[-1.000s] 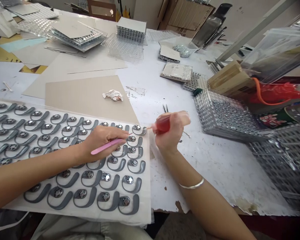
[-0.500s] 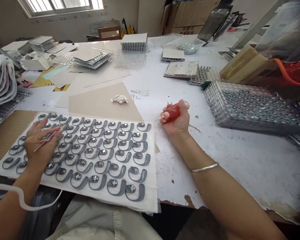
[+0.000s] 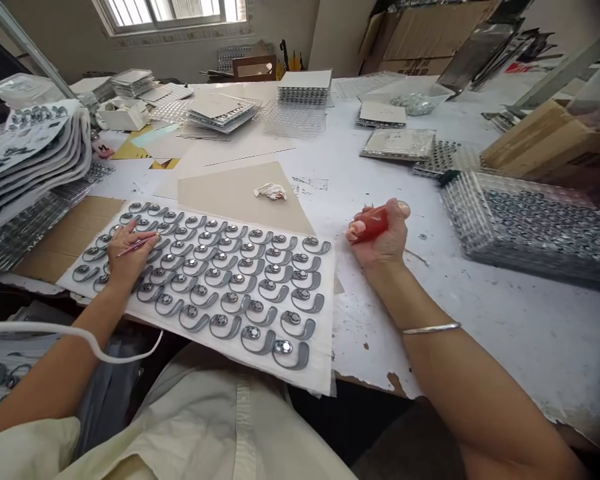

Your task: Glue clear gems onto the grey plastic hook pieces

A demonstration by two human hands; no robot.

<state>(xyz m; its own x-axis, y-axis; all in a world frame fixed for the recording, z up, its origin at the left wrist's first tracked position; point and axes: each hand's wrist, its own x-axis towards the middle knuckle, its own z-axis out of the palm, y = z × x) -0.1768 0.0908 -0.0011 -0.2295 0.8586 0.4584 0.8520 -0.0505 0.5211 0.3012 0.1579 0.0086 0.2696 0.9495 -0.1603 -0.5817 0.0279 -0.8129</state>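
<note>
A white sheet covered with several grey hook-shaped pieces with shiny round centres lies at the table's near edge, tilted and partly overhanging it. My left hand rests on the sheet's left end, fingers closed around a thin pink tool. My right hand sits on the white table to the right of the sheet, fist closed round a small red bottle.
A crumpled tissue lies on a beige card behind the sheet. Clear studded trays stand at right. A stack of white sheets piles up at left. More trays, cards and boxes fill the far table.
My left hand has slid from the sheet's right side to its left end, keeping the pink tool. My right hand drew the red bottle back off the sheet. The view swung left.
</note>
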